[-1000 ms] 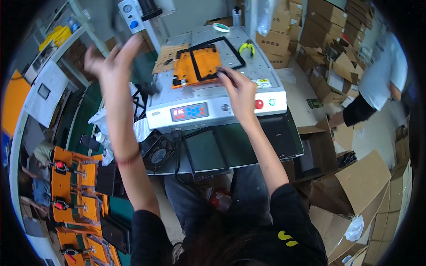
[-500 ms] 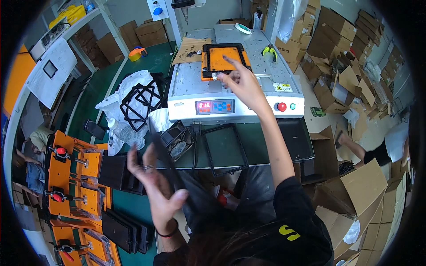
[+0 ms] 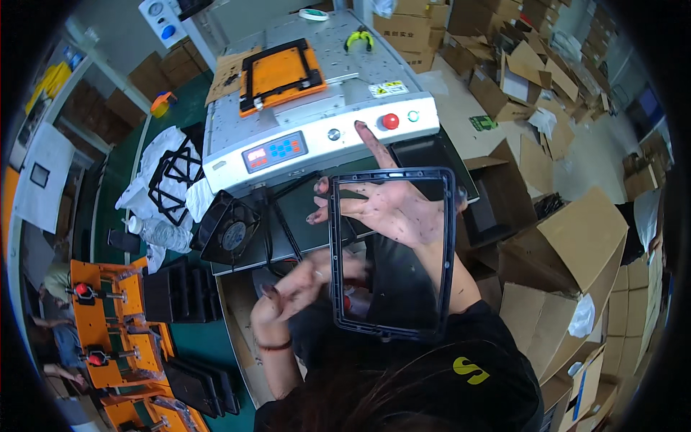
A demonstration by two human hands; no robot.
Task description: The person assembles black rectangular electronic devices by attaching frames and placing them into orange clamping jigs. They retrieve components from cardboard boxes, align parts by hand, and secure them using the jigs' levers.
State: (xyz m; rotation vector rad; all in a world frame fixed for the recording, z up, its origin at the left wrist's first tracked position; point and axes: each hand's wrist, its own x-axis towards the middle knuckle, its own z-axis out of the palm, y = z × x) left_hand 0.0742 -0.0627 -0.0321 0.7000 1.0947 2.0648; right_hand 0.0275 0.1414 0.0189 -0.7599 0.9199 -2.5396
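Right hand (image 3: 407,214) palm toward camera, fingers (image 3: 354,208) spread behind black rectangular frame (image 3: 448,252), long axis running torsoward; left hand (image 3: 299,286) blurred, closure unclear.

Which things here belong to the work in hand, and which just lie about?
Apparently in the work:
black frame before the right hand, left hand nearby
orange plate with second black frame on it
white-fronted machine

Apparently lying about:
clear bottle
yellow-green pliers
open cardboard box

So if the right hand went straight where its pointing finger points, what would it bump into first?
Probably the machine's white front panel, between the silver knob and red button. The right hand has one fingertip over it in the picture, but depth is unclear, so it might pass above.
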